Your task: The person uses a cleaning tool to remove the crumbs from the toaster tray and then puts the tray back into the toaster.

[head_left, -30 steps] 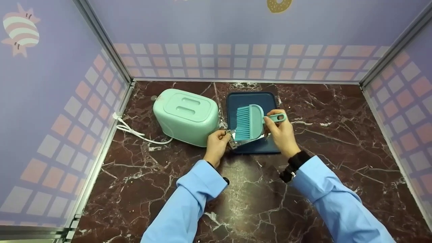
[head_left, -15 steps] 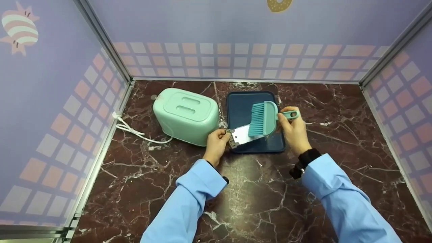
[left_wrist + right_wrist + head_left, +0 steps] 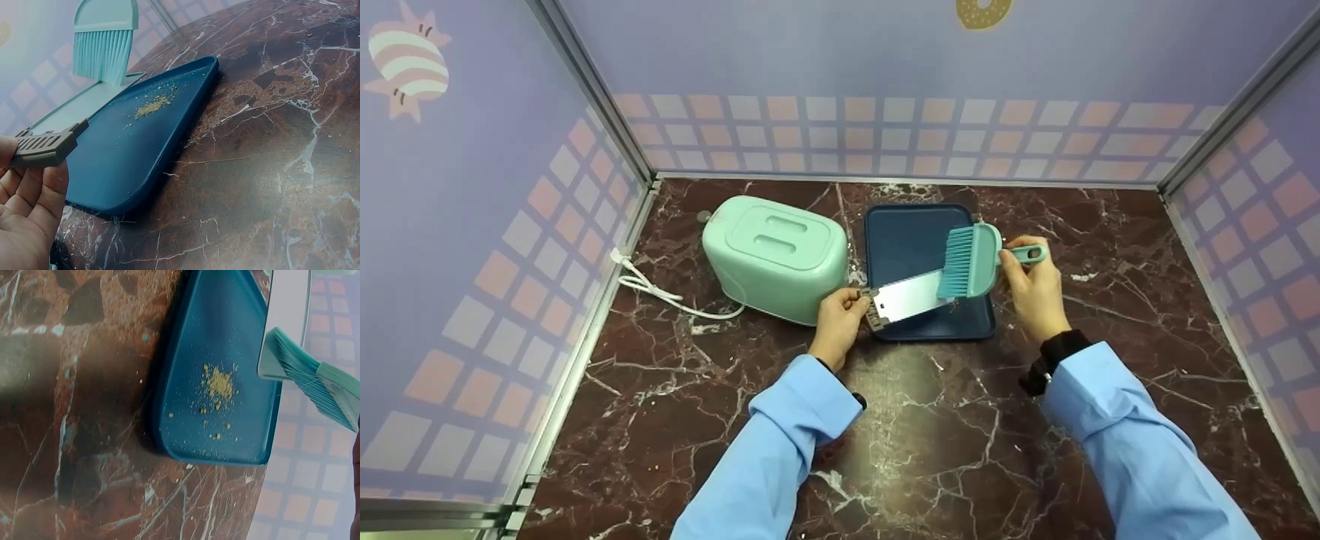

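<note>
My left hand (image 3: 840, 322) pinches the brown slotted end of a flat metal crumb tray (image 3: 911, 296), held tilted above a dark blue tray (image 3: 904, 232). In the left wrist view, thumb and fingers grip that end (image 3: 48, 147). My right hand (image 3: 1039, 289) holds a mint-green brush (image 3: 984, 259) by its short handle. Its teal bristles (image 3: 306, 374) touch the crumb tray's far end and bend against it in the right wrist view. Yellowish crumbs (image 3: 219, 385) lie in a small heap on the blue tray, with finer bits scattered round them.
A mint-green toaster (image 3: 780, 247) with a closed lid stands just left of the left hand. Its white cord (image 3: 660, 296) runs left toward the wall. Small crumbs dot the dark marbled tabletop (image 3: 930, 450). Patterned panels enclose the back and sides.
My right hand has drawn the brush rightward along the crumb tray, from near its slotted end to its far end, uncovering the shiny metal. My left hand has stayed almost still.
</note>
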The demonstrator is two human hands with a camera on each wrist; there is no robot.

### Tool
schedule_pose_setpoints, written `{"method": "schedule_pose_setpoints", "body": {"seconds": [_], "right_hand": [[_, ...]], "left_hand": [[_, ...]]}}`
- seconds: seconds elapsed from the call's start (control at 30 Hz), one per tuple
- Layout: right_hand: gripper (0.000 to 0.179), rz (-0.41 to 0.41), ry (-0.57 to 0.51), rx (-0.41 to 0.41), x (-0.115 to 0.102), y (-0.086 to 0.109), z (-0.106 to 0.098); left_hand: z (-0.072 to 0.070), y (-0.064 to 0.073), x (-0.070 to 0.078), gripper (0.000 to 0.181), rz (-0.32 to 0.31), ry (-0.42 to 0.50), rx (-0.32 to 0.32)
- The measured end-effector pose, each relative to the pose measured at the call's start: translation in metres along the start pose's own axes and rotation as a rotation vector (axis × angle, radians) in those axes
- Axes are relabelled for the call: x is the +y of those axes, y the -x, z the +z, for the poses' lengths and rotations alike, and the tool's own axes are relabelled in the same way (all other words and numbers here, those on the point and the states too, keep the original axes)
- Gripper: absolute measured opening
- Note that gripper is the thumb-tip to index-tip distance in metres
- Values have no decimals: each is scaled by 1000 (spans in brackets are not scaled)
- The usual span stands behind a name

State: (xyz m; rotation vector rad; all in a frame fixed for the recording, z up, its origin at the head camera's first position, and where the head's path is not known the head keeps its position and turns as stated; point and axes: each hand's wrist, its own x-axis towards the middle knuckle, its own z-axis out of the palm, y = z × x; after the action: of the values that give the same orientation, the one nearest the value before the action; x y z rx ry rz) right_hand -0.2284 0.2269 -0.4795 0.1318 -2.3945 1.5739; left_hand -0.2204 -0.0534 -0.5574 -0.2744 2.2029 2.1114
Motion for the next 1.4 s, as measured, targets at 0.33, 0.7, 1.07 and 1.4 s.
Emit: {"method": "schedule_pose_setpoints", "body": {"seconds": [0.33, 0.7, 1.07, 1.4], "right_hand": [[27, -21, 15, 57, 2, 0, -4], [27, -30, 28, 175, -1, 2, -2], [33, -31, -117, 187, 22, -5, 9], [27, -102, -379, -10, 6, 0, 29]], "left_hand": [[-1, -1, -2, 8, 19, -13, 23], [-2, 2, -1, 9, 27, -9, 18], [-2, 2, -2, 8, 40, -9, 20], [2, -1, -5, 12, 50, -30, 57]]}}
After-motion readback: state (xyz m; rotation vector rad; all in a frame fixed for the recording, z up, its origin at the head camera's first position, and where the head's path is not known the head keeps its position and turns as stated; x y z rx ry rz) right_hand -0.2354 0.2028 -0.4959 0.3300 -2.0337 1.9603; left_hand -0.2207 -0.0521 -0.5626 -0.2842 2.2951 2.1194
